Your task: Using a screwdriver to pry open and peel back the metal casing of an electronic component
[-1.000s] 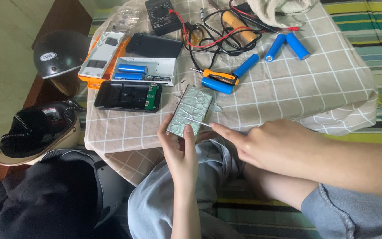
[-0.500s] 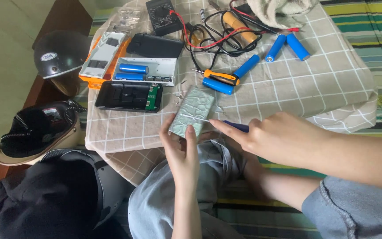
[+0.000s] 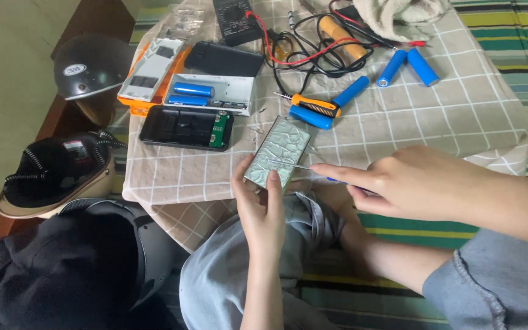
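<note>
Left hand (image 3: 263,208) grips the silver embossed case (image 3: 277,153) at the table edge (image 3: 172,201); right hand (image 3: 414,180) pinches a thin screwdriver (image 3: 294,165) — keep the tip flat, pry gently.

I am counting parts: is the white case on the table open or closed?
Open. The white case has no lid on, and two blue cells lie exposed inside.
</note>
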